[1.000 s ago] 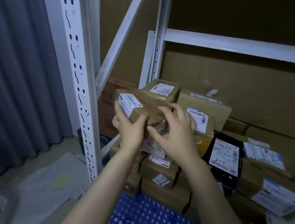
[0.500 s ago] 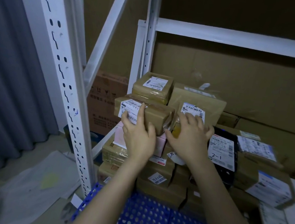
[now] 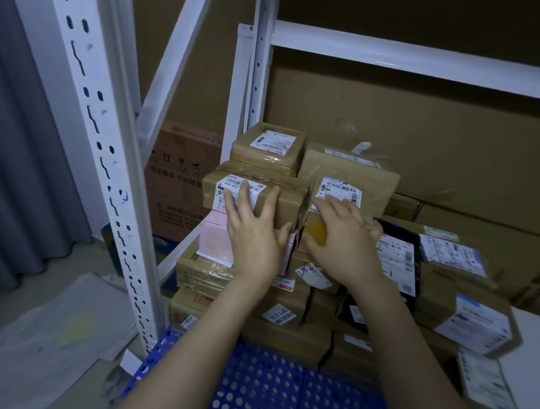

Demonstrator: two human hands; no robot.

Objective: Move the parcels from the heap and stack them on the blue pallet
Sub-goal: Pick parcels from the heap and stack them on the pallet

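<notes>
A brown taped parcel (image 3: 290,203) with a white label lies on top of the stack, above a pink parcel (image 3: 214,238). My left hand (image 3: 253,232) presses flat against its front face, fingers straight over the label. My right hand (image 3: 341,242) rests with spread fingers on a yellowish parcel (image 3: 315,231) just right of it. The blue perforated pallet (image 3: 273,396) carries the stack of brown parcels (image 3: 281,326) and shows bare at the front.
A white slotted rack upright (image 3: 99,151) stands close on the left, with a diagonal brace and a crossbeam (image 3: 429,67) above the stack. More labelled parcels (image 3: 470,324) crowd the right. A grey curtain (image 3: 3,174) hangs left; plastic sheeting (image 3: 44,340) lies on the floor.
The brown parcel came down from mid-air onto the pink parcel. My left hand went from gripping it to pressing flat on its front; my right hand moved off it to the neighbouring parcel.
</notes>
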